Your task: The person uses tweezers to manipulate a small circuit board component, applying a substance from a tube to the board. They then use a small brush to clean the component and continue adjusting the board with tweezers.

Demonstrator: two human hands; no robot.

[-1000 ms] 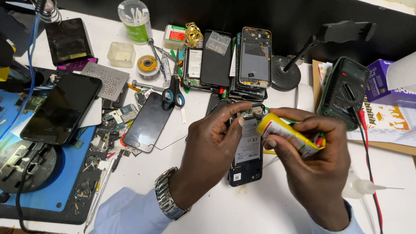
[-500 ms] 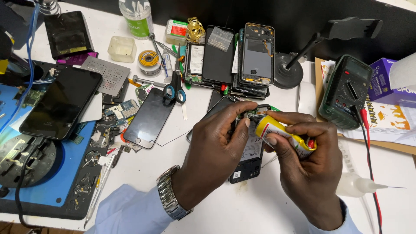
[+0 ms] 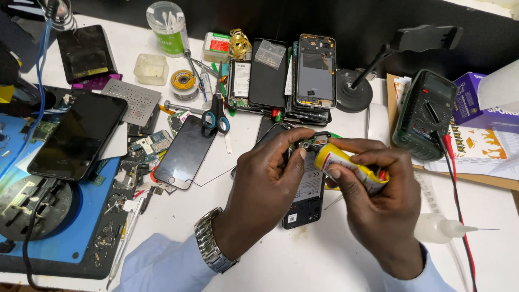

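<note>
Fingers of the left hand (image 3: 267,181) are pinching the top edge of the thin, fragile, opened black phone (image 3: 306,192) lying on the white bench (image 3: 324,259), while the right hand (image 3: 378,203) is gripping a soft, light, squeezable yellow tube (image 3: 348,167) just above it.

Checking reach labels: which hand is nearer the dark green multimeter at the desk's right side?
Right. The right hand, holding a yellow tube, sits just left of the dark green multimeter; the left hand is farther left, on the opened phone.

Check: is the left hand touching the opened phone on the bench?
Touching. The head view shows the left hand resting over the opened phone, its thumb pressed on the phone's upper part.
</note>
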